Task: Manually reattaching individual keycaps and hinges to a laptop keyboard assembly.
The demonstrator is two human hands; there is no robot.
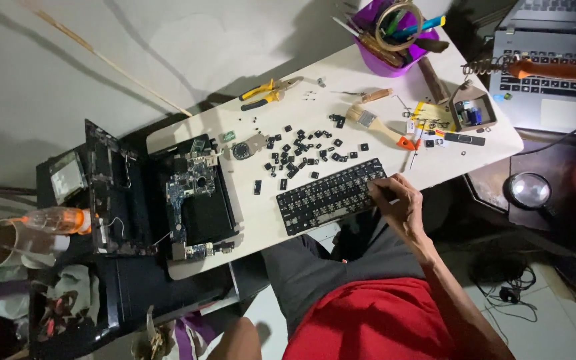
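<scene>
A black laptop keyboard (328, 197), stripped of many keys, lies at an angle near the front edge of the white table (341, 73). My right hand (398, 203) rests on its right end with the fingers curled down onto the corner. Loose black keycaps (301, 150) are scattered just beyond the keyboard. My left hand is out of view. My red shirt and grey shorts fill the bottom of the view.
An opened laptop with its bare circuit board (191, 193) sits left of the keyboard. A brush (375, 123), yellow-handled pliers (265, 93) and a purple tool bin (398, 47) lie further back. At the right are another laptop (548, 80), a soldering iron (555, 69) and a magnifier (529, 190).
</scene>
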